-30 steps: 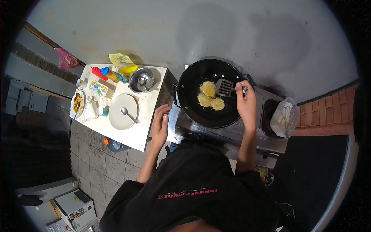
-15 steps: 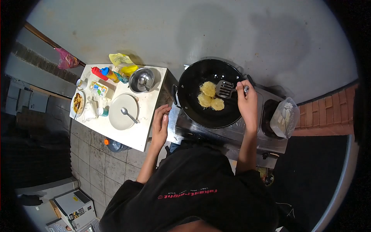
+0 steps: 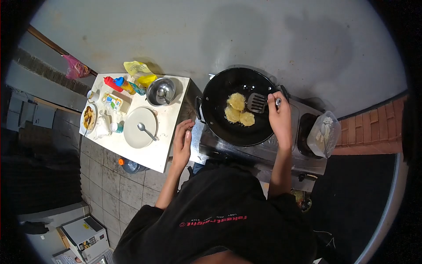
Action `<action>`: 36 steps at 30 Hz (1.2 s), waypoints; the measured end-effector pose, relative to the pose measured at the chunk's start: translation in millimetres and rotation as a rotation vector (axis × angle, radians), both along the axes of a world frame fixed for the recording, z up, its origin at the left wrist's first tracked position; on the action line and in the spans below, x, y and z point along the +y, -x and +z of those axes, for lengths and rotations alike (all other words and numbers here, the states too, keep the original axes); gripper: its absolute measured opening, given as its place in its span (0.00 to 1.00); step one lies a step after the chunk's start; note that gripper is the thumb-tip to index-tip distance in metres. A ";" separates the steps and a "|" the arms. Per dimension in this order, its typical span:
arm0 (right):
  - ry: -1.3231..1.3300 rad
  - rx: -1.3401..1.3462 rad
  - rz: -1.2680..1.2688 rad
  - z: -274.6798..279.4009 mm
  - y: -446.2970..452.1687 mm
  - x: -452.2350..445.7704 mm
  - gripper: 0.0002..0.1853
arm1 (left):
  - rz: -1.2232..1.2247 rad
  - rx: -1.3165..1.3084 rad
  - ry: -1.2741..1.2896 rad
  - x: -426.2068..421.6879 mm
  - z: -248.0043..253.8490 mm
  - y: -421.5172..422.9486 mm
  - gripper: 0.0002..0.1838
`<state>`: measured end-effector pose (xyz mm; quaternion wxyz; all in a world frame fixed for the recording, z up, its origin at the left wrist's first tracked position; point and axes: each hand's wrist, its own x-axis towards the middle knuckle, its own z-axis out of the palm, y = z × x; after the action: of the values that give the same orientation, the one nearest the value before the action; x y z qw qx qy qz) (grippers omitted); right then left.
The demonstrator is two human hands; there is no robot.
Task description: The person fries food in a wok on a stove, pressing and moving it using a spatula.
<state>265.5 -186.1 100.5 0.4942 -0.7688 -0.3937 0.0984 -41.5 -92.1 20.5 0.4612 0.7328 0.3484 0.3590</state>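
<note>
My right hand (image 3: 280,115) is closed round the handle of a slotted spatula (image 3: 256,103), whose dark head is over the inside of a black wok (image 3: 220,124). Left of the spatula head, three golden fritters (image 3: 239,111) lie close together in the wok. My left hand (image 3: 182,137) hangs near the wok's left handle (image 3: 199,110), apart from it, with its fingers stretched out and nothing in it. The wok sits on a metal gas stove (image 3: 285,165).
On the white table (image 3: 154,159) at left are a plate (image 3: 135,140) with a spoon (image 3: 145,130), a steel bowl (image 3: 161,91), sauce bottles (image 3: 115,83) and a plate of food (image 3: 89,118). A plastic tub (image 3: 323,134) stands at the stove's right.
The spatula head has shifted slightly right, a little away from the fritters, along with my right hand. My left hand has hardly moved.
</note>
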 end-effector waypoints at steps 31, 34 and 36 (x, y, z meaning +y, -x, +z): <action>-0.001 -0.066 0.039 -4.4 -1.6 5.2 0.13 | 0.006 -0.009 0.003 -0.1 2.1 -4.9 0.19; 0.038 0.010 0.039 -0.4 -1.1 2.9 0.13 | 0.011 -0.015 0.015 0.7 2.4 -5.3 0.19; 0.020 0.025 0.018 -0.6 -1.5 2.5 0.13 | 0.008 -0.017 0.011 1.3 2.5 -5.4 0.19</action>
<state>267.1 -183.6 99.9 0.4903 -0.7691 -0.3933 0.1162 -36.1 -90.8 23.0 0.4667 0.7258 0.3496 0.3650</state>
